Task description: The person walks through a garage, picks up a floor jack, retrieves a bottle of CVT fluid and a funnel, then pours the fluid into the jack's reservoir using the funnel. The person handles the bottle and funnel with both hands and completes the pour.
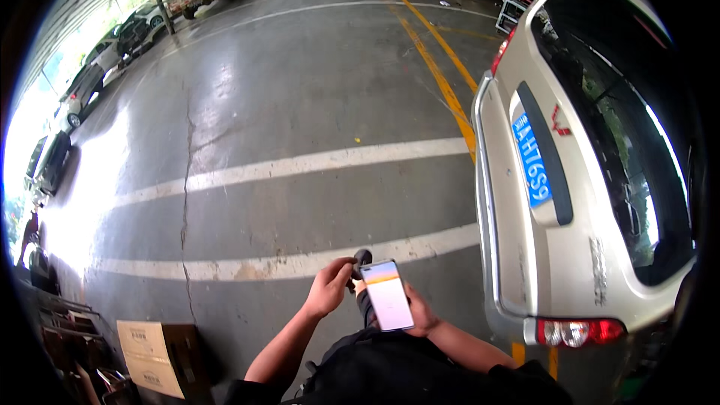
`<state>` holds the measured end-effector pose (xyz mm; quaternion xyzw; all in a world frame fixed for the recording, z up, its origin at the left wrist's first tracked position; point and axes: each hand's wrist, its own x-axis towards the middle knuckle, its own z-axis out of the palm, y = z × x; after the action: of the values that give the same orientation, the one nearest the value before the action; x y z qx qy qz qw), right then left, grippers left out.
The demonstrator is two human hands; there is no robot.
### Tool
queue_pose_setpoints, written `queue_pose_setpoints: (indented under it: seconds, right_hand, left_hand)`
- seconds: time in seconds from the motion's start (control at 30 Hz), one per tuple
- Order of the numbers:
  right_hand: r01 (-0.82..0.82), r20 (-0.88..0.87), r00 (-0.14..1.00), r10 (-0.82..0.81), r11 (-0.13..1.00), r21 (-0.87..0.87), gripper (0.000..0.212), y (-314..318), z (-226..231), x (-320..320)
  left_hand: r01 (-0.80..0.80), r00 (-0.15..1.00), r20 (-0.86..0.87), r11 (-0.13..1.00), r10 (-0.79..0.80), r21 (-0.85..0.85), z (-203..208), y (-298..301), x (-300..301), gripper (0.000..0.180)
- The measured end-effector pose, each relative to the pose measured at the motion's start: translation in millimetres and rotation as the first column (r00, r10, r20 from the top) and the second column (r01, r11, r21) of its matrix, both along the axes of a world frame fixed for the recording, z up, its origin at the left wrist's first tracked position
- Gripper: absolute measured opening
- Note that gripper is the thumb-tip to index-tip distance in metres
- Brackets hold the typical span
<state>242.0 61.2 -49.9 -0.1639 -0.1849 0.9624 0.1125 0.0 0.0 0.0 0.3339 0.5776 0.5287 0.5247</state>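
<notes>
A smartphone with a lit screen, orange at the top and pale below, is tilted up in front of my body. My right hand is closed round its right edge and back, with most of its fingers hidden behind it. Just left of the phone's upper corner is my left hand, apart from the screen. Its fingers are curled and pressed together, and whatever may be between them cannot be made out. A dark shoe shows on the floor beyond the phone.
A beige van stands close on my right, its rear bumper facing the floor lane. A cardboard box sits at lower left beside piled metal parts. White and yellow lines cross the grey floor. Parked cars line the far left.
</notes>
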Motion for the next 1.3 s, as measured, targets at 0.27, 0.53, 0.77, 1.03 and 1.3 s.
queue_pose_setpoints:
  seconds: [0.27, 0.53, 0.77, 1.03, 1.3]
  right_hand:
    - [-0.553, 0.742, 0.623, -0.247, 0.532, 0.641, 0.044, 278.5, -109.9, -21.9]
    - [-0.591, 0.758, 0.623, 0.193, 0.751, 0.294, 0.054, 388.2, -183.4, 27.6]
    - [-0.846, 0.951, 0.309, 0.030, 0.465, 0.260, 0.066, 609.0, -113.1, -135.3]
    - [-0.729, 0.893, 0.244, -0.379, 0.536, 0.426, 0.055, 817.3, -55.9, -273.0]
    - [-0.452, 0.895, 0.189, -0.405, 0.773, 0.445, 0.062, 1124.0, -111.7, -305.2]
  left_hand:
    - [-0.471, 0.863, -0.319, 0.852, 0.392, -0.229, -49.7, 156.0, -257.9, 0.020]
    - [-0.698, 0.713, -0.239, 0.637, 0.659, -0.328, -131.0, 294.3, -366.4, 0.024]
    - [-0.594, 0.792, -0.185, 0.663, 0.582, -0.456, -162.3, 548.9, -504.1, 0.023]
    - [-0.230, 0.908, -0.386, 0.964, 0.164, -0.132, -56.8, 1001.0, -609.4, 0.017]
    - [0.060, 0.956, -0.262, 0.962, -0.133, -0.267, -173.5, 1334.7, -599.6, 0.021]
